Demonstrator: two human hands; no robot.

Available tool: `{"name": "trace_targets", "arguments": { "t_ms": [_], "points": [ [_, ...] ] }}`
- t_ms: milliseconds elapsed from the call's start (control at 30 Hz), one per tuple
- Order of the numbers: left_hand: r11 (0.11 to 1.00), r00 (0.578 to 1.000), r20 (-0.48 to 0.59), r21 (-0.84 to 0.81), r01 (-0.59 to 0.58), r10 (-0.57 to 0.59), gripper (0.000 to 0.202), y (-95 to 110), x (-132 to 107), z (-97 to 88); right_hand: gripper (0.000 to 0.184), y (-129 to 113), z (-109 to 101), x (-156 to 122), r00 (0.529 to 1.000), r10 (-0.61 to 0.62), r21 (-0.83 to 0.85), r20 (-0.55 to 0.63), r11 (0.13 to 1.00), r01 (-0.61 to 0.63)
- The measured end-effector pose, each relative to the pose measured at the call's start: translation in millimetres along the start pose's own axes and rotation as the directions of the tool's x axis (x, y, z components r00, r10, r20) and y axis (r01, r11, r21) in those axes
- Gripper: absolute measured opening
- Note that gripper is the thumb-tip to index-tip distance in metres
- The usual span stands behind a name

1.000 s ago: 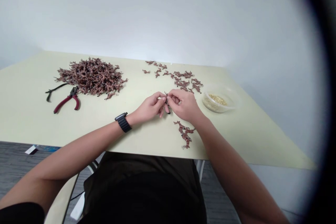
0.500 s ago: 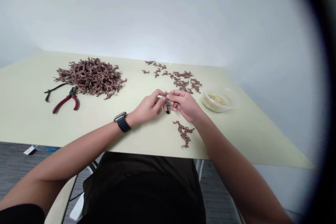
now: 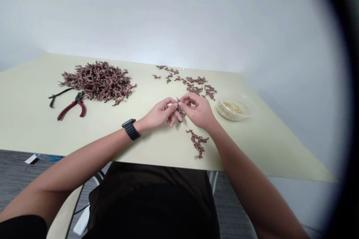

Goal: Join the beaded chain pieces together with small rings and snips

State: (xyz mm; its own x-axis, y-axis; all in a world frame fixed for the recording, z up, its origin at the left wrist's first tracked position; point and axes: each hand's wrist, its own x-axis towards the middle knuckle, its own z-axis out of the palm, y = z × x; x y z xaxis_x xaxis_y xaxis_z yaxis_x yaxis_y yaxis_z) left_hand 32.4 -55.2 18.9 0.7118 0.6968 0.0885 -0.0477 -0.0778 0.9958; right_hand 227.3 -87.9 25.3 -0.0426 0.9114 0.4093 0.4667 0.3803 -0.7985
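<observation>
**A:** Start at the left. What's lying on the pale tabletop (image 3: 28,127)?

**B:** A thin black strip (image 3: 60,94), too dark to make out well, and just beside it a pair of red-handled pliers (image 3: 72,107).

**A:** And behind those?

**B:** A big heap of reddish-brown branching sprigs (image 3: 98,82), close to the pliers.

**A:** Moving right, what about the hands?

**B:** The left hand (image 3: 158,114) comes first, with a black-banded wristwatch (image 3: 130,129) on its wrist. Its fingers (image 3: 172,107) are closed narrow on a small sprig (image 3: 179,109), which sits over the middle of the table between both hands.

**A:** Is the right hand on it too?

**B:** Yes. The right hand (image 3: 198,111) meets it from the other side, and its fingertips (image 3: 182,102) pinch the same sprig. The exact finger positions are hard to tell at this size.

**A:** What's around them?

**B:** Loose sprigs (image 3: 193,82) lie scattered beyond the hands, and a short cluster of sprigs (image 3: 198,143) lies on the near side, below the right hand.

**A:** And at the far right?

**B:** A clear plastic bowl (image 3: 234,109) holding small golden bits (image 3: 231,107), too small to identify.
</observation>
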Motion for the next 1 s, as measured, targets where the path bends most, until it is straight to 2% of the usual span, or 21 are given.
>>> {"name": "trace_targets", "arguments": {
  "t_ms": [100, 200, 367, 467, 567, 667, 767, 900, 967, 1000],
  "points": [
    [0.999, 1.000, -0.012, 0.032, -0.016, 0.017, 0.031, -1.3, -0.2, 0.9, 0.016, 1.4, 4.4, -1.2, 0.998, 0.049, 0.013, -0.025, 0.999, -0.049],
    [0.996, 0.998, -0.036, 0.073, -0.045, 0.048, 0.030, -3.7, 0.4, 2.1, 0.021, 2.4, 7.0, -0.7, 0.987, 0.164, 0.140, 0.001, 0.977, -0.162],
    [0.993, 0.996, -0.066, 0.101, -0.054, 0.061, 0.029, -7.0, 1.3, 3.3, 0.030, 3.0, 5.8, 0.5, 0.958, 0.276, 0.325, 0.074, 0.902, -0.284],
    [0.989, 0.994, -0.061, 0.124, -0.080, 0.088, 0.030, -6.9, 0.8, 2.2, 0.034, 5.2, 4.8, 1.4, 0.927, 0.350, 0.435, 0.137, 0.819, -0.374],
    [0.995, 0.998, -0.025, 0.076, -0.059, 0.062, 0.031, -5.3, 1.0, -0.6, 0.036, 7.4, 4.5, 2.3, 0.907, 0.379, 0.454, 0.185, 0.785, -0.421],
    [0.999, 1.000, 0.006, -0.045, 0.026, -0.026, 0.030, -2.5, 2.2, -3.8, 0.032, 6.8, 4.3, 1.5, 0.951, 0.292, 0.317, 0.100, 0.897, -0.309],
    [0.979, 0.993, 0.012, -0.171, 0.114, -0.113, 0.027, 0.9, 3.4, -6.0, 0.021, 3.6, 2.5, -0.7, 0.996, 0.084, 0.063, 0.005, 0.994, -0.084],
    [0.958, 0.984, 0.027, -0.223, 0.177, -0.175, 0.028, 3.2, 3.9, -7.4, 0.014, 0.0, -0.6, -3.7, 0.987, -0.148, -0.226, 0.058, 0.961, 0.158],
    [0.967, 0.986, 0.037, -0.194, 0.167, -0.163, 0.029, 2.3, 3.6, -6.8, 0.014, -0.8, 0.2, -4.7, 0.982, -0.169, -0.258, 0.086, 0.948, 0.185],
    [0.974, 0.989, 0.038, -0.168, 0.150, -0.146, 0.030, 1.4, 3.3, -6.1, 0.013, -1.0, 1.6, -4.9, 0.987, -0.146, -0.244, 0.073, 0.957, 0.160]
  ]
}}
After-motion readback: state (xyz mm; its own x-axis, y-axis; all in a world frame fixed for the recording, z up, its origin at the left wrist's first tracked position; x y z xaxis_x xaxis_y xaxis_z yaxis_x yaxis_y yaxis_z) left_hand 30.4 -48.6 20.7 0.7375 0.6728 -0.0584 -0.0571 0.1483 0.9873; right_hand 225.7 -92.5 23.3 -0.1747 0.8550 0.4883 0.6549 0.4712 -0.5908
